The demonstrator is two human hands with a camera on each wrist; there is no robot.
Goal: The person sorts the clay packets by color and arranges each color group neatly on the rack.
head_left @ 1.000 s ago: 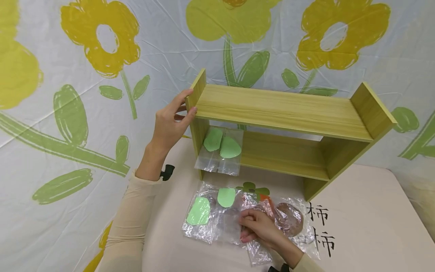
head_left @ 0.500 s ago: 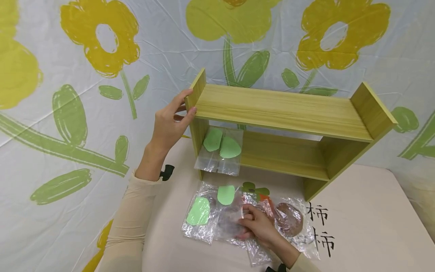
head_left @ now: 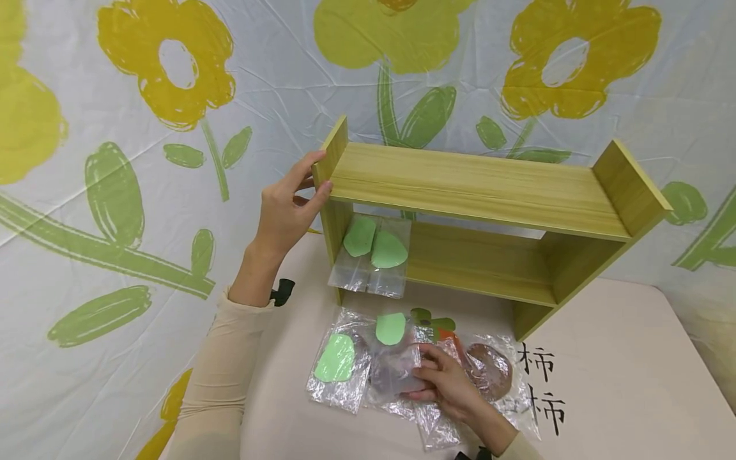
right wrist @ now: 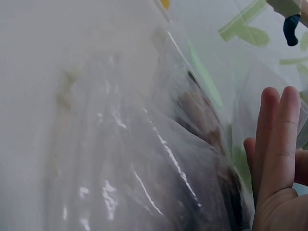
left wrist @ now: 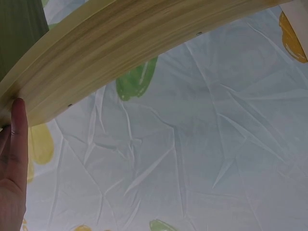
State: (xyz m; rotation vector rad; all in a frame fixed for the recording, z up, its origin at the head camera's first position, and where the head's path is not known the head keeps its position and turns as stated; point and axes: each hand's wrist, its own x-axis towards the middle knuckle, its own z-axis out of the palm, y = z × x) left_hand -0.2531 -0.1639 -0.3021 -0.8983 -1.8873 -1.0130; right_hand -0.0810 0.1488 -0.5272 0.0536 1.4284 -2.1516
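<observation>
My left hand (head_left: pixel 287 207) grips the front edge of the left side panel of a wooden shelf (head_left: pixel 477 188). In the left wrist view a straight finger (left wrist: pixel 18 144) lies against that panel. My right hand (head_left: pixel 451 383) pinches a clear plastic bag (head_left: pixel 397 370) with a light green piece (head_left: pixel 391 328) at its far end. The bag is raised a little over other bags, its near end in my fingers. To its left lies another clear bag with a green piece (head_left: pixel 336 359). Two similar bags with green pieces (head_left: pixel 389 249) lie side by side on the middle shelf board, at its left end.
Right of my right hand, a clear bag with a round brown item (head_left: pixel 490 372) lies on the table (head_left: pixel 621 358). An orange item (head_left: pixel 450 343) shows behind the hand. Black characters (head_left: pixel 543 418) mark the cloth. A flower-printed curtain (head_left: pixel 276 83) hangs behind the shelf.
My right hand has taken up the bag with the green piece and shifted it slightly right, its near end bending upward. The left hand stays at the shelf.
</observation>
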